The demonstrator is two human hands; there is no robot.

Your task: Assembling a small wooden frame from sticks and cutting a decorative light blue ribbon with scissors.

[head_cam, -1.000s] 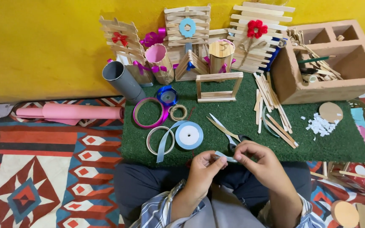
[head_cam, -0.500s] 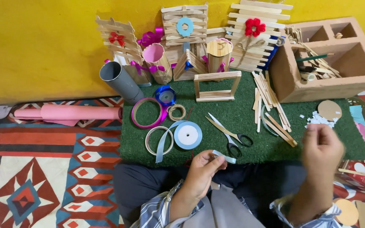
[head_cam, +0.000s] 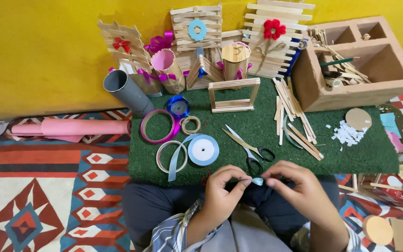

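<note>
Green mat's (head_cam: 350, 154) near edge, both hands (head_cam: 220, 191) (head_cam: 299, 186) pinched together on seemingly light-blue ribbon piece (head_cam: 257, 181).

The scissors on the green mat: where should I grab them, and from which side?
Take the scissors by the black finger loops, coming from the near side. They lie flat on the green mat, blades pointing up-left, away from the person, loops nearest the right hand. Both hands now pinch a light blue ribbon piece, so one probably must let go first.
</note>
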